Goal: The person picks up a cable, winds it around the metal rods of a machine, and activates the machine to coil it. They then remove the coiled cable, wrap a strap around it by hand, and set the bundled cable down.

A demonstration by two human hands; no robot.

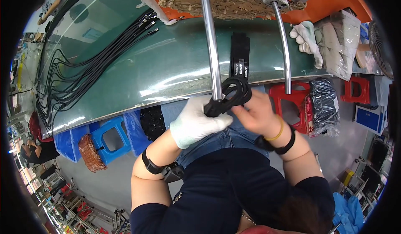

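Observation:
My left hand [196,123], in a white glove, grips the lower end of a coiled black cable [232,94] just off the near edge of the green table [167,62]. My bare right hand [257,110] holds the coil from the right, fingers on its loops. The coil hangs beside a chrome rod [213,46] that runs up across the table. A stack of black straps [240,56] lies on the table right behind the coil. Several long black cables [83,71] are spread over the table's left part.
A second chrome rod [284,46] stands to the right. A white glove [307,39] and grey wrapped packs [340,41] lie at the table's right end. Blue stool [110,138], wicker basket [90,152] and red stools [290,104] are on the floor below.

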